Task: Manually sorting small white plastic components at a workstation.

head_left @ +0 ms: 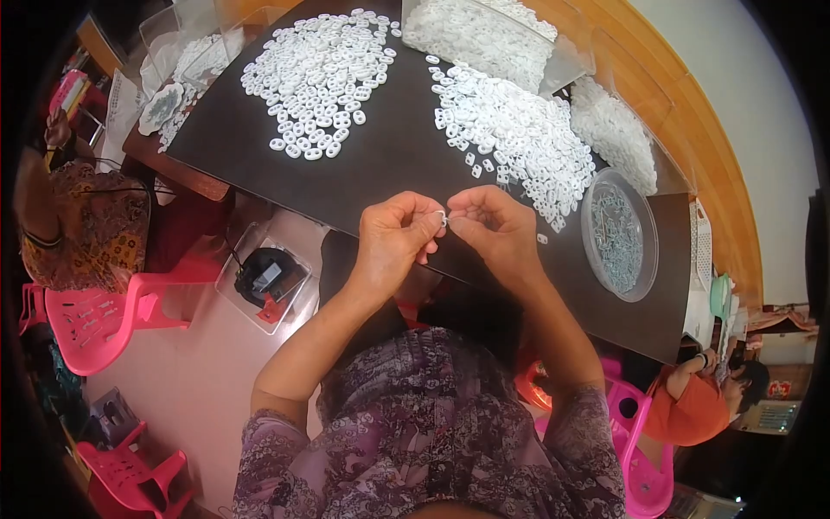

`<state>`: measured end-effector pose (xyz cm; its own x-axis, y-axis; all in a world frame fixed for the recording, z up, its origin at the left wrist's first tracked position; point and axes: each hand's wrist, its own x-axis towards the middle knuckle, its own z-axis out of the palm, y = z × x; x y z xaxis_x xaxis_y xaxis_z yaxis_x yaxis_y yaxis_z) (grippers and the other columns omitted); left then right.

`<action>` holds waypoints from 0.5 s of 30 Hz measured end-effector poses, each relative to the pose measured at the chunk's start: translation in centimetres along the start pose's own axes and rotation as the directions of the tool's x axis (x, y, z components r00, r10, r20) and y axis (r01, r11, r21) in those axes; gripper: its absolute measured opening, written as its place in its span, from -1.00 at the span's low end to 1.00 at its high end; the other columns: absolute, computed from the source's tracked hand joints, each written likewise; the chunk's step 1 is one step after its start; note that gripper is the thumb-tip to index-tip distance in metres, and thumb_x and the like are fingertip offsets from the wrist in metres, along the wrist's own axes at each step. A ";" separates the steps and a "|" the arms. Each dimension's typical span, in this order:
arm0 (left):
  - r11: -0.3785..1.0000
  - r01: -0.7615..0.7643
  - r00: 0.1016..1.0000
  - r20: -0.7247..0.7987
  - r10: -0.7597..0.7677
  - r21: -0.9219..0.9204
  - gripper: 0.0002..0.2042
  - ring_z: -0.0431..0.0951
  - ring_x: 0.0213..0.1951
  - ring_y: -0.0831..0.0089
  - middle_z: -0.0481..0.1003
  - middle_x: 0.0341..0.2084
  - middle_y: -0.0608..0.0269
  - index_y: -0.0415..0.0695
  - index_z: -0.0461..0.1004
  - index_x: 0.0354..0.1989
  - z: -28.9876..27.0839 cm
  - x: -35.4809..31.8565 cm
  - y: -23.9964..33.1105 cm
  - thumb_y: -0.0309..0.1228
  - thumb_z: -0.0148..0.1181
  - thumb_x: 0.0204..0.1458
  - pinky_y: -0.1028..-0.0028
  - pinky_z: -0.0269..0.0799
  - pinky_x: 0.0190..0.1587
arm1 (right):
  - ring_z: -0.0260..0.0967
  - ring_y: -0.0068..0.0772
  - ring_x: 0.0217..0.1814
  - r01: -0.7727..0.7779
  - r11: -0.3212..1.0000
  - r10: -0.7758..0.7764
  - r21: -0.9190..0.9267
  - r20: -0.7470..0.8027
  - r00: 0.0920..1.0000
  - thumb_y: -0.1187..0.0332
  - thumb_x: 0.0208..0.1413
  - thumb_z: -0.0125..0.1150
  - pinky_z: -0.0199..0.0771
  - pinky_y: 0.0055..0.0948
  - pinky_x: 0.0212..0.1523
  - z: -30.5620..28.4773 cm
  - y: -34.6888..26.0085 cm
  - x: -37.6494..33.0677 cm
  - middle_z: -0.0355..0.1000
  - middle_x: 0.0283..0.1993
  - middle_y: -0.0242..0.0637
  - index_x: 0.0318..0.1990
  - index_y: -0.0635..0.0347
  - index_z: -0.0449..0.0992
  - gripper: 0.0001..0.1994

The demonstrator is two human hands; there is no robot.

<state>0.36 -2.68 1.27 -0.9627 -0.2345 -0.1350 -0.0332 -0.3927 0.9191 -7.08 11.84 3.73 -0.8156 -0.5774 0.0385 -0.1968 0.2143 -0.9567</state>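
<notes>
My left hand (398,232) pinches a small white plastic piece (443,218) just over the table's near edge. Thumb and fingers of my right hand (494,227) close together at the other side of that same piece; whether they grip it or something tiny beside it is hidden. A heap of white oval two-hole pieces (320,73) lies beyond my left hand on the dark table (380,156). Beyond my right hand spreads a heap of smaller white pieces with holes (514,130). A round clear dish (619,235) of small silvery metal parts sits to the right.
Clear bins (566,65) filled with white pieces line the table's back. Pink plastic chairs (91,324) stand at left and beneath me. A clear tray with a black device (266,275) rests below the table. One person (95,221) sits left; another in orange (689,406) is right.
</notes>
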 end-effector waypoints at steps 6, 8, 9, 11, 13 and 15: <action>0.998 -0.020 1.000 -0.018 0.021 0.055 -0.91 0.35 -0.61 0.73 0.43 -0.61 0.39 -0.26 0.47 -0.40 0.1 -0.2 0.1 -0.51 0.09 0.06 0.71 0.24 -0.61 | 0.33 -0.69 -0.29 0.002 0.999 -0.002 -0.036 0.012 1.000 0.55 -0.04 0.21 0.34 -0.66 -0.21 0.0 -0.1 0.0 0.44 -0.33 -0.42 -0.22 0.29 0.49 -0.81; 0.998 -0.028 0.999 -0.018 0.029 0.063 -0.92 0.35 -0.61 0.72 0.43 -0.62 0.39 -0.27 0.47 -0.41 0.0 -0.2 0.1 -0.51 0.09 0.06 0.71 0.24 -0.61 | 0.33 -0.69 -0.29 0.005 0.999 -0.004 -0.042 0.016 1.000 0.55 -0.04 0.21 0.34 -0.66 -0.21 0.1 0.0 0.0 0.44 -0.33 -0.42 -0.22 0.29 0.49 -0.81; 0.997 -0.038 0.999 -0.014 0.039 0.071 -0.92 0.35 -0.61 0.72 0.43 -0.62 0.39 -0.27 0.47 -0.41 0.0 -0.2 0.2 -0.52 0.09 0.05 0.71 0.24 -0.61 | 0.33 -0.69 -0.29 -0.003 0.999 0.003 -0.039 0.014 1.000 0.55 -0.04 0.21 0.34 -0.66 -0.21 0.0 -0.1 0.0 0.43 -0.33 -0.42 -0.22 0.29 0.49 -0.81; 0.996 -0.027 0.999 -0.015 0.028 0.082 -0.92 0.35 -0.61 0.72 0.43 -0.62 0.38 -0.27 0.47 -0.41 0.1 -0.3 0.4 -0.52 0.09 0.05 0.70 0.24 -0.61 | 0.33 -0.70 -0.29 -0.010 0.999 0.011 -0.037 0.012 1.000 0.54 -0.04 0.21 0.34 -0.67 -0.21 -0.1 -0.2 0.0 0.43 -0.33 -0.43 -0.22 0.29 0.49 -0.81; 0.995 -0.015 1.000 -0.022 0.017 0.095 -0.92 0.35 -0.61 0.72 0.43 -0.62 0.38 -0.27 0.47 -0.42 0.1 -0.3 0.4 -0.52 0.09 0.05 0.70 0.24 -0.61 | 0.33 -0.70 -0.30 -0.020 0.999 0.021 -0.044 0.022 1.000 0.55 -0.04 0.21 0.34 -0.67 -0.22 -0.1 -0.1 0.0 0.43 -0.33 -0.43 -0.22 0.29 0.49 -0.81; 0.994 -0.028 0.999 -0.014 0.030 0.104 -0.92 0.35 -0.61 0.71 0.43 -0.63 0.38 -0.27 0.47 -0.42 0.0 -0.3 0.4 -0.53 0.09 0.04 0.69 0.24 -0.61 | 0.33 -0.70 -0.30 -0.017 0.999 0.018 -0.042 0.025 1.000 0.55 -0.04 0.21 0.34 -0.67 -0.23 0.0 0.0 -0.1 0.43 -0.34 -0.43 -0.22 0.29 0.49 -0.82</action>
<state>0.61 -2.71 1.65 -0.9594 -0.2586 -0.1125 -0.0336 -0.2913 0.9561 -7.01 11.85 3.75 -0.8053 -0.5927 0.0141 -0.2058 0.2571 -0.9442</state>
